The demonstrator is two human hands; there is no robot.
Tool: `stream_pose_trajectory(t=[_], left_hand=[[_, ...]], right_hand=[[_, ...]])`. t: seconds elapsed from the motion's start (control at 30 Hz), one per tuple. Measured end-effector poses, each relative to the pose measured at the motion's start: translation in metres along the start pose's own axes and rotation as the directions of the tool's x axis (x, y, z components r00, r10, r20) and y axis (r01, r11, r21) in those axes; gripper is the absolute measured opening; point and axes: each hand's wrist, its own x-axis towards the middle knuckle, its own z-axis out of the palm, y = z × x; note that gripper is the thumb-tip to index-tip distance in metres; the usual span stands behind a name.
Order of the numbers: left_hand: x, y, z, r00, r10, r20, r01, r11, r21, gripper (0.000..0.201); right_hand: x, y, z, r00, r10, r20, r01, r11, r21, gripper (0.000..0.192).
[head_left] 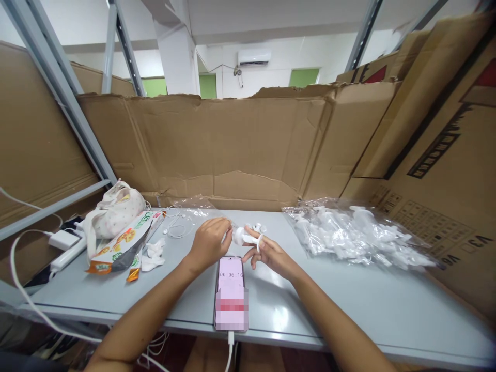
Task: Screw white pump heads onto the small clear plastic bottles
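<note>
Between my hands is a white plastic plunger-like part (241, 236) with a round disc at its end and a ring-shaped flange nearer my palm. My right hand (273, 257) grips it between the fingers, with the lower fingers curled beneath. My left hand (210, 238) is closed at the part's left end, its fingertips pinched together; what they hold is hidden. Just behind lie some small white pieces (259, 227) on the grey table (287, 310). Below my hands lies a phone (231, 281) with a running-time display, reading 00:06:16.
At right, a clear bag (349, 237) holds several white plastic parts. On the left are a snack packet (126, 240), crumpled tissue (154, 256), a cloth bag (120, 204), white earphones (178, 225) and a power strip (67, 256). Cardboard walls (225, 144) enclose the table; a cable (231, 346) runs from the phone over the front edge.
</note>
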Motion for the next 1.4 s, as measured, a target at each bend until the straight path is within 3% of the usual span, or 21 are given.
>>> stream_pose_trajectory(t=[0.13,0.3,0.4,0.5,0.63,0.77,0.93,1.13,1.2,1.3,1.4], left_hand=[[0.001,0.001,-0.008,0.995,-0.033,0.091,0.046,0.988,-0.149,0.018],[0.000,0.000,-0.030,0.931,0.237,0.278,-0.171,0.955,-0.241,0.051],[-0.002,-0.003,-0.035,0.902,0.319,0.291,-0.259,0.939,-0.226,0.038],[-0.004,-0.005,-0.036,0.903,0.356,0.240,-0.322,0.932,-0.168,0.011],[-0.005,-0.004,-0.043,0.916,0.386,0.114,-0.346,0.900,-0.266,0.014],[-0.002,0.002,-0.061,0.928,0.371,0.043,-0.320,0.848,-0.423,0.015],[0.010,0.010,-0.078,0.958,0.280,-0.055,-0.271,0.833,-0.483,0.013],[0.026,0.018,-0.093,0.947,0.296,-0.122,-0.319,0.828,-0.461,0.006],[0.029,0.020,-0.097,0.942,0.282,-0.180,-0.334,0.829,-0.449,0.006],[0.031,0.023,-0.100,0.945,0.215,-0.246,-0.311,0.826,-0.471,0.007],[0.032,0.024,-0.100,0.951,0.064,-0.303,-0.238,0.779,-0.580,0.005]], right_hand=[[0.000,-0.002,0.001,1.000,-0.006,-0.019,0.007,1.000,0.014,0.051],[-0.001,-0.009,-0.001,0.996,-0.049,-0.071,0.049,0.999,0.004,0.051],[-0.001,-0.011,-0.001,0.996,-0.050,-0.072,0.052,0.998,0.023,0.049],[-0.002,-0.013,0.001,0.997,-0.039,-0.067,0.040,0.999,0.016,0.049],[0.000,-0.026,-0.001,1.000,-0.014,-0.020,0.012,0.996,-0.092,0.049],[0.009,-0.058,0.004,0.998,0.008,0.058,0.009,0.953,-0.301,0.044],[0.019,-0.102,0.029,0.990,0.036,0.134,0.035,0.868,-0.496,0.039],[0.023,-0.130,0.055,0.984,0.087,0.154,0.043,0.729,-0.683,0.036],[0.023,-0.135,0.061,0.992,0.031,0.120,0.071,0.653,-0.754,0.035],[0.022,-0.140,0.069,0.983,-0.186,0.001,0.097,0.510,-0.854,0.030],[0.021,-0.140,0.072,0.938,-0.342,-0.057,0.146,0.537,-0.831,0.032]])
